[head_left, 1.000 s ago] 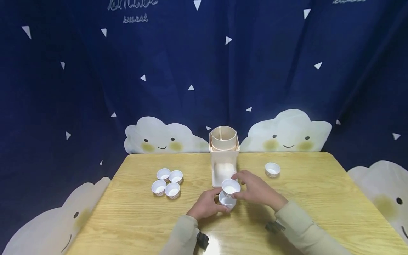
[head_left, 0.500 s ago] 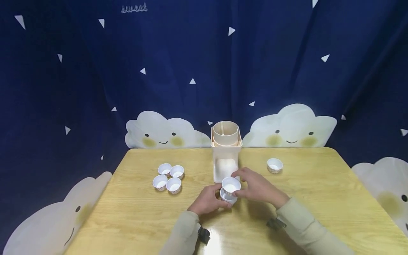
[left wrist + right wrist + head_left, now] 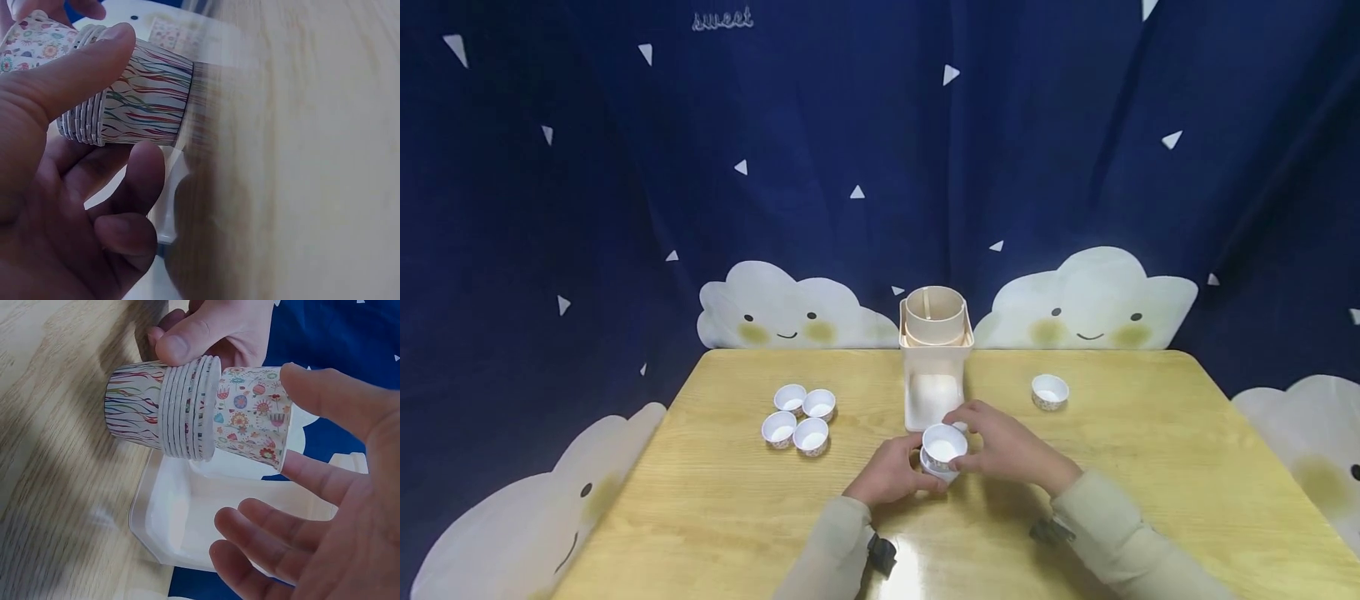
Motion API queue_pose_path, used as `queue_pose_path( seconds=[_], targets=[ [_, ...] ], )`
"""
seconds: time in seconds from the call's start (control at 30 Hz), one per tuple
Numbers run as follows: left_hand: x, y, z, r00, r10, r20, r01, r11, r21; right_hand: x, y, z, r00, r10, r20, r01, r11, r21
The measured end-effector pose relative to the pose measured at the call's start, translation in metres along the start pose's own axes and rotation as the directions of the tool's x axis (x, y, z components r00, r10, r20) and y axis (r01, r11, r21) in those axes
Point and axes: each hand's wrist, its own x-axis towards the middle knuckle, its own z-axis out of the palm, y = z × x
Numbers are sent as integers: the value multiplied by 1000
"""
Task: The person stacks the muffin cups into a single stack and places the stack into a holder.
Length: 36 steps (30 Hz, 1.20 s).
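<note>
My left grip (image 3: 891, 475) curls round the striped stack of cups (image 3: 150, 94), around mid-desk (image 3: 700, 533), in front of the cream holder (image 3: 933, 358) near the far edge. My right grip (image 3: 1003, 446) pinches a flowered cup (image 3: 250, 412) near its rim, base at the stack's mouth. Four cups (image 3: 811, 437) cluster toward the far left corner, a lone cup (image 3: 1049, 393) toward the far right.
</note>
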Motion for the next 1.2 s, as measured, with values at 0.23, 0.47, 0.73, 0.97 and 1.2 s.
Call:
queue_pose_path(
  seconds=[0.23,0.47,0.73,0.97,1.2],
  targets=[
    [-6,-3,7,1000,-14,2,14,1000,-16,-8,-1,8,1000,-18,3,18,1000,-15],
    [-9,-6,11,1000,-19,-15,19,1000,-12,-12,0,13,1000,-20,22,21,999,-24],
    [-9,-5,9,1000,-10,-15,10,999,-42,-11,-1,13,999,-51,17,51,998,-28],
    [-5,-4,7,1000,10,-3,-10,996,-91,-7,0,12,998,-60,-3,59,996,-64],
    [-2,1,2,1000,-2,2,2,993,-118,-5,-1,10,998,-55,-10,54,996,-68]
  ],
)
